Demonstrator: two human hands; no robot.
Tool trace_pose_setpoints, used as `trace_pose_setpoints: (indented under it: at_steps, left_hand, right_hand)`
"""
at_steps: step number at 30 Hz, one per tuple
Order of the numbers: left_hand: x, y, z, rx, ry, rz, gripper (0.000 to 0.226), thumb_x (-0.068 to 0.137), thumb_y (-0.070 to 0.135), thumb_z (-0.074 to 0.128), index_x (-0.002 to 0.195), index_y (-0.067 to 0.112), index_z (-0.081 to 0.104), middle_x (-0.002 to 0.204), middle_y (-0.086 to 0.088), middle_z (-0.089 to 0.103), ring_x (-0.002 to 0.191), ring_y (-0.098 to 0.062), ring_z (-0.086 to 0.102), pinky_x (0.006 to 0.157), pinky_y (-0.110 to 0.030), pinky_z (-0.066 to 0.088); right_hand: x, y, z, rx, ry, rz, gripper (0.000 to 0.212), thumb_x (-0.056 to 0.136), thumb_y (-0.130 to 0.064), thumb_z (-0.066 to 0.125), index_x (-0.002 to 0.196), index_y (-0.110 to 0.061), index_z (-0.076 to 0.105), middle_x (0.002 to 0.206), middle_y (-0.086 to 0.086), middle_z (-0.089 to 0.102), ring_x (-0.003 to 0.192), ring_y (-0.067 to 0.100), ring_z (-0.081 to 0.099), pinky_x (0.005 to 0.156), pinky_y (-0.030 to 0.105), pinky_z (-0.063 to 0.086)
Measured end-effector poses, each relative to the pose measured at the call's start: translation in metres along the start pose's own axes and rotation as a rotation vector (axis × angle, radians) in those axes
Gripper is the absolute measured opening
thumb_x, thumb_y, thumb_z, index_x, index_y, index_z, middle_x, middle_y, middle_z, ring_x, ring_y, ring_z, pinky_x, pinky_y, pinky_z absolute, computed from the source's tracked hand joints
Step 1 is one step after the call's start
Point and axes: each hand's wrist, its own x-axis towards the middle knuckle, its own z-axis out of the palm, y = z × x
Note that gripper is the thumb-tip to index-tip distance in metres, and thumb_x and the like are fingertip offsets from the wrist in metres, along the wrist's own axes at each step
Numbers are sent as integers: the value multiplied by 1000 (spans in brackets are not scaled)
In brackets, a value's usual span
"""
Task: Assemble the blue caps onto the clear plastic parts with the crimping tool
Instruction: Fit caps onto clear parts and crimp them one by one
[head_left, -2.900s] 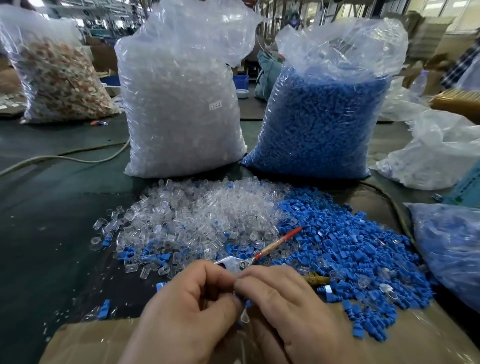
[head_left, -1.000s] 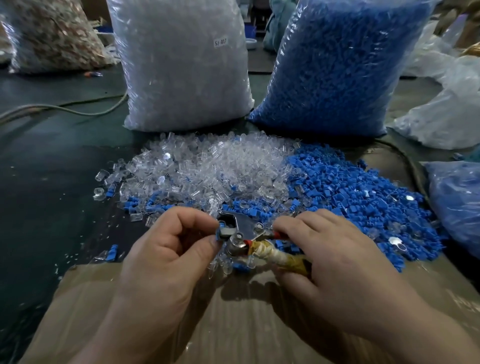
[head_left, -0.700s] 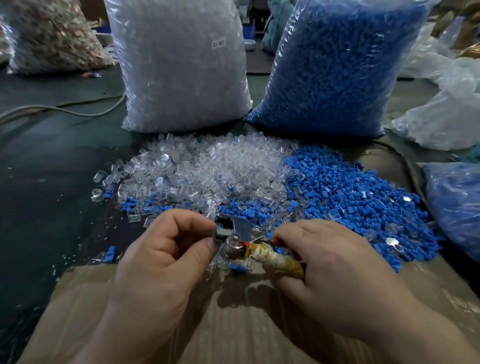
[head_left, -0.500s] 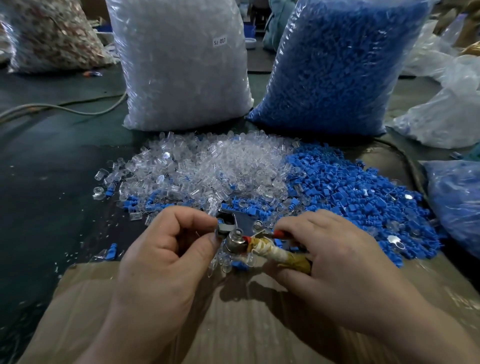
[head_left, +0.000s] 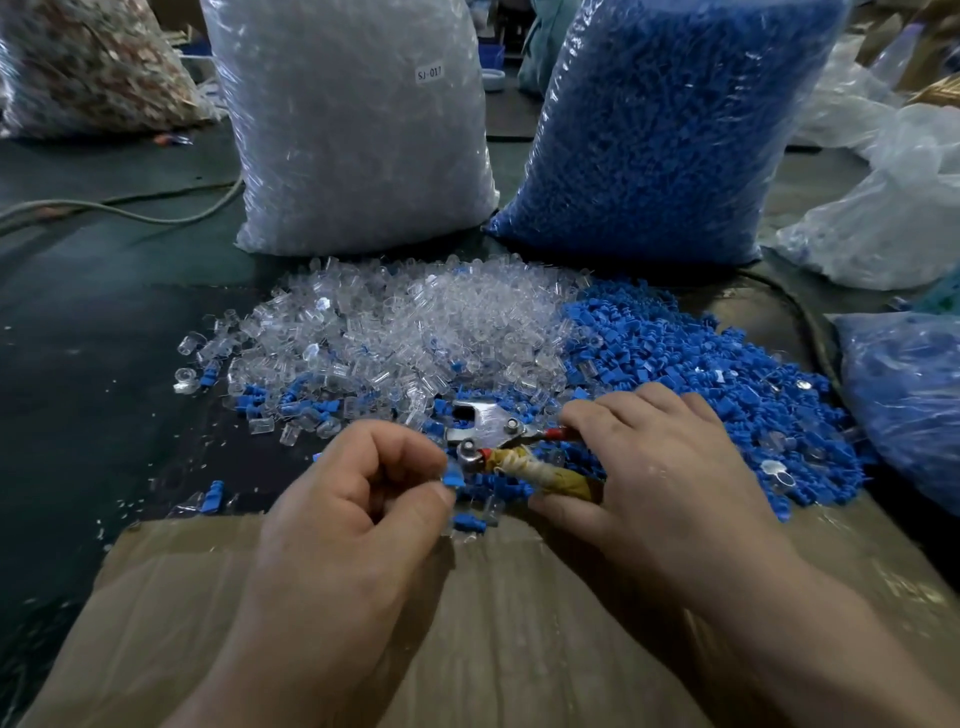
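Cardboard (head_left: 519, 623) lies nearest, with both forearms crossing it. The left hand (head_left: 358, 499), fingers curled, pinches one cap (head_left: 453, 478) between thumb and forefinger, just beside the metal head of the tool (head_left: 483, 428). The right hand (head_left: 660, 478) grips the tool's taped handles, head pointing left. Beyond, a pile of clear parts (head_left: 415, 322) on the left meets a pile of caps (head_left: 701, 395) on the right. Farthest, a clear bag (head_left: 353, 130) and a blue bag (head_left: 665, 130) stand upright, side by side.

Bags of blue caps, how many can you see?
2. The tall bag stands upright behind the loose blue pile; the second bag lies at the right edge, partly cut off. Others may be hidden.
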Motion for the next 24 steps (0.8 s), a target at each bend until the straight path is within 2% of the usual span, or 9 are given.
trace_pose_setpoints:
  at_steps: [3,6,7,9,11,14,18,21,24]
  left_hand:
    - [-2,2,1,9,-5,-7,14,75,35,79,85,40,69,58,10,61,46,-2,47,45,-18,42]
    - [-3,3,0,57,20,14,25,78,20,76,85,42,69,62,4,64,46,-4,48,45,-17,42]
    - [-3,4,0,79,19,26,29,79,16,76,85,43,69,64,1,65,47,-8,50,47,-18,42]
    - [-6,6,3,129,10,70,31,82,15,77,87,44,67,65,-1,65,52,-16,55,49,-17,43]
    - [-9,9,5,186,9,152,23,85,23,75,90,43,66,66,6,67,58,-14,60,52,-11,44]
    - [-12,14,5,270,-2,253,18,77,32,68,93,41,66,79,21,69,70,1,64,61,-4,43]
    - [-13,20,2,256,-15,283,19,80,48,56,95,41,65,81,21,67,70,5,62,60,0,40]
    - [-9,22,-3,217,-11,208,32,80,61,49,86,33,65,66,10,64,55,-4,57,47,-6,39]
    - [-5,23,-8,176,-169,147,54,79,70,43,80,20,61,62,-1,58,54,-9,54,48,-21,42]
  right_hand:
    - [5,0,1,-32,-83,12,83,66,-83,20,127,-34,50,114,-10,57,107,18,44,95,40,29]
    - [2,-3,0,6,-31,-27,76,72,-80,26,128,-35,50,121,-9,53,113,18,42,101,40,25]
    - [0,-6,-1,34,31,-55,69,76,-77,29,124,-33,53,118,-9,56,111,17,45,100,40,30]
    - [-8,-18,-4,147,205,-169,49,86,-65,38,111,-28,59,104,-8,61,97,16,53,87,39,44]
    - [-13,-29,-3,202,305,-327,29,93,-49,47,98,-24,62,90,-6,62,82,19,56,74,37,46]
    - [-14,-33,-1,156,313,-415,10,88,-28,60,89,-19,64,82,-2,62,75,24,58,68,38,44]
    - [-17,-27,-1,227,270,-403,15,82,-22,65,95,-14,68,87,1,65,79,25,61,69,40,50]
    - [-21,-29,-3,290,300,-433,18,84,-19,69,101,-12,68,94,2,65,84,23,59,73,38,46]
    - [-21,-34,-9,337,327,-452,14,86,-18,66,97,-10,67,93,3,64,82,24,55,72,40,44]
